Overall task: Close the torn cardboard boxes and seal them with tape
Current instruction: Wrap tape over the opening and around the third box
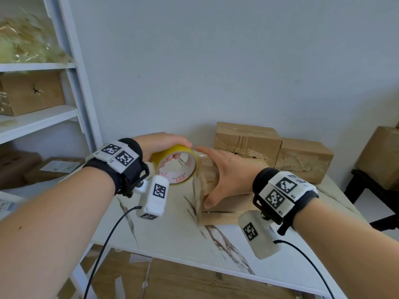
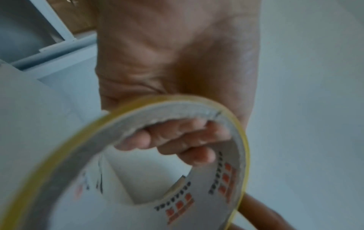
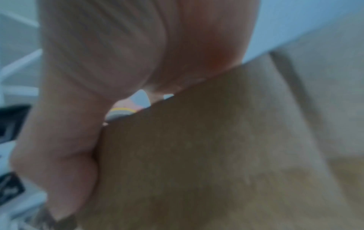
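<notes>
My left hand (image 1: 160,145) curls its fingers (image 2: 177,140) through the core of the yellow tape roll (image 1: 176,166), held just left of the cardboard box (image 1: 233,203) on the table (image 1: 172,234), while my right hand (image 1: 226,175) lies spread flat over that box's near-left end.

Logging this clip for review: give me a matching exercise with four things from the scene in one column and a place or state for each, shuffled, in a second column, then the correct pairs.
Things:
1. tape roll
2. right hand
3. two taped boxes
4. punctured box

Places or states:
A. on a shelf of the white rack
B. gripped by the left hand, fingers through its core
C. laid flat on the box being sealed
D. at the back of the table, against the wall

Pairs: 1-B, 2-C, 3-D, 4-A
</notes>
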